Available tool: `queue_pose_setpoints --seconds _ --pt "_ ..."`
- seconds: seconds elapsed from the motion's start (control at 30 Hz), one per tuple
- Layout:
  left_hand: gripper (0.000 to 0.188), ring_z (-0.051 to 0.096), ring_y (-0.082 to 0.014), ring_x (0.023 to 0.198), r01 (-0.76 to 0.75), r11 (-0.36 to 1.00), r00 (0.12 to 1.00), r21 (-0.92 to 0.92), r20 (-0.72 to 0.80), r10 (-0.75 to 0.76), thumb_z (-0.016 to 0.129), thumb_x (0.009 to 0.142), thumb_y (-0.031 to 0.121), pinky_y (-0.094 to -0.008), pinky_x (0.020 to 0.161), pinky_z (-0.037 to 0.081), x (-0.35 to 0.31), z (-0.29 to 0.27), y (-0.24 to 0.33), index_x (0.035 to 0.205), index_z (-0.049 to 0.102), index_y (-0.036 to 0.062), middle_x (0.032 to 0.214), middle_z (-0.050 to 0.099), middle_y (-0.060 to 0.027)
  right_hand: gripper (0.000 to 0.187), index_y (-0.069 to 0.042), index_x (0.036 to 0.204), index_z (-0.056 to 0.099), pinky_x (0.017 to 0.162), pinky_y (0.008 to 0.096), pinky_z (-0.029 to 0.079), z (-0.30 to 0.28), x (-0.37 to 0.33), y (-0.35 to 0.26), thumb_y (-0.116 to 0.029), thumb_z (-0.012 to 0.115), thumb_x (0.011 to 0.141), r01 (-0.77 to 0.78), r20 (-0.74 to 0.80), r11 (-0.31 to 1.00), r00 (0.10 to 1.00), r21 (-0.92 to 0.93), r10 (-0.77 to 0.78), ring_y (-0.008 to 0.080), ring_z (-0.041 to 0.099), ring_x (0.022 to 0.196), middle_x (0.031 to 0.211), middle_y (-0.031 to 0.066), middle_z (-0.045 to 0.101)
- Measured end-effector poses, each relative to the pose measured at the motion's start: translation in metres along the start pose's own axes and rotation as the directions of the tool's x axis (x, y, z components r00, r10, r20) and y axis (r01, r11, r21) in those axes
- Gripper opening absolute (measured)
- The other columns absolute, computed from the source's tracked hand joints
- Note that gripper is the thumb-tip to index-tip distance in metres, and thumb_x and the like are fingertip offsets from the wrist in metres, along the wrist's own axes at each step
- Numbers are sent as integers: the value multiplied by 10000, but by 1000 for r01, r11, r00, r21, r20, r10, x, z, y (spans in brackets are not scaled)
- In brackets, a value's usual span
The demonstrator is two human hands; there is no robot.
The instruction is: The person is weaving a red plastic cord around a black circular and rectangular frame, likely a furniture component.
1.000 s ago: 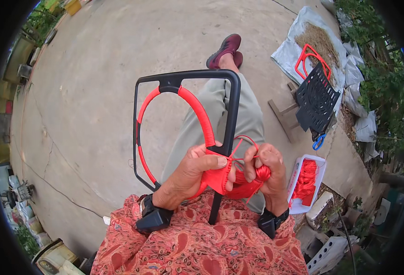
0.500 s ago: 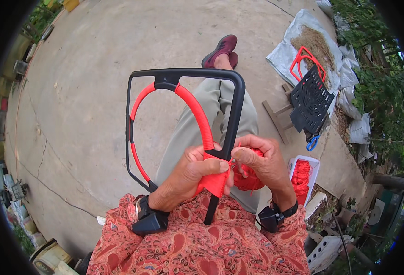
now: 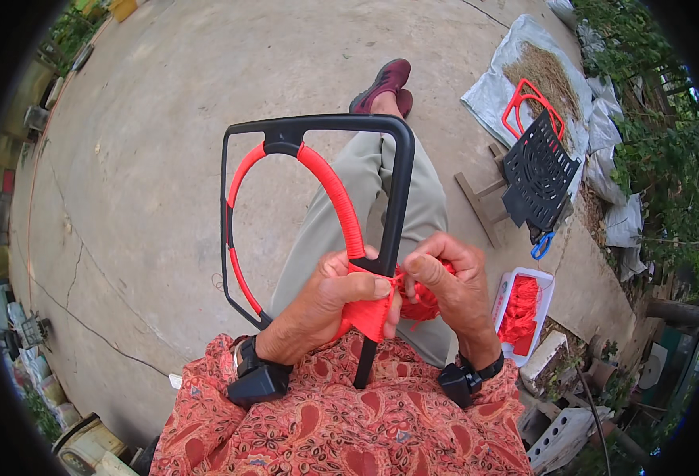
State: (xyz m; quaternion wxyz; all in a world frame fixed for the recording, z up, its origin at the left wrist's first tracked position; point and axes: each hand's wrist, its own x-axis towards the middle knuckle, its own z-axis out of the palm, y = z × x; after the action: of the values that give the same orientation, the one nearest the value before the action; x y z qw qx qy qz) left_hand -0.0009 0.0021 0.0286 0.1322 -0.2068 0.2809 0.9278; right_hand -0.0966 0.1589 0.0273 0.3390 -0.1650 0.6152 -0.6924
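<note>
A black frame (image 3: 401, 186) with rounded corners stands tilted over my lap, an inner ring (image 3: 335, 190) wrapped in red cord joined to it. My left hand (image 3: 337, 297) is closed around the frame's near right part, its thumb pressing on a red wrapped section (image 3: 368, 314) there. Close beside it, my right hand (image 3: 451, 278) has its fingers pinched on red cord at the frame's edge. A bundle of red cord (image 3: 422, 305) sits under the right hand, partly hidden by its fingers.
To the right, a white tub (image 3: 544, 305) holds red cord. Beyond it are a black slotted panel (image 3: 538, 170), a red frame (image 3: 518, 99), a wooden stool (image 3: 480, 198) and a pale sheet (image 3: 484, 91) with dry plant matter. My crossed legs (image 3: 318, 230) stretch ahead on concrete.
The frame's upper part has shifted slightly left and up. My right hand has moved slightly, and more of the white tub shows beside it. My left hand keeps its grip.
</note>
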Motion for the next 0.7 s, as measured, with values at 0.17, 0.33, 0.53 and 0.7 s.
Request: queue_pose_setpoints --seconds 0.17,0.33,0.53,0.7 --pt "296 637 -280 563 -20 1000 1000 -13 1 20 603 785 126 -375 559 564 0 -3 0 1010 530 -51 703 629 -195 171 -1 820 610 504 203 412 2 1 3 -141 644 910 -23 39 997 999 68 20 43 527 573 644 8 597" --pt "303 651 -323 575 58 972 996 -228 78 -41 588 831 31 -390 509 567 3 -13 -1 1068 401 62 805 616 -236 175 0 817 610 503 205 415 3 2 5 -145 645 910 -44 31 996 999 74 41 44 525 567 644 9 598" --pt "235 654 -328 581 63 977 995 -203 84 -47 586 832 40 -397 516 575 3 -15 1 1028 457 56 820 620 -244 182 -3 814 609 502 203 412 5 2 8 -152 643 912 -52 43 995 998 82 49 45 523 561 640 8 596" --pt "219 658 -305 582 61 990 992 -131 114 -46 585 831 87 -388 528 577 3 -16 4 1023 513 12 845 630 -233 176 -1 837 614 512 200 414 8 3 11 -158 640 913 -91 80 987 993 134 81 47 528 569 656 7 599"
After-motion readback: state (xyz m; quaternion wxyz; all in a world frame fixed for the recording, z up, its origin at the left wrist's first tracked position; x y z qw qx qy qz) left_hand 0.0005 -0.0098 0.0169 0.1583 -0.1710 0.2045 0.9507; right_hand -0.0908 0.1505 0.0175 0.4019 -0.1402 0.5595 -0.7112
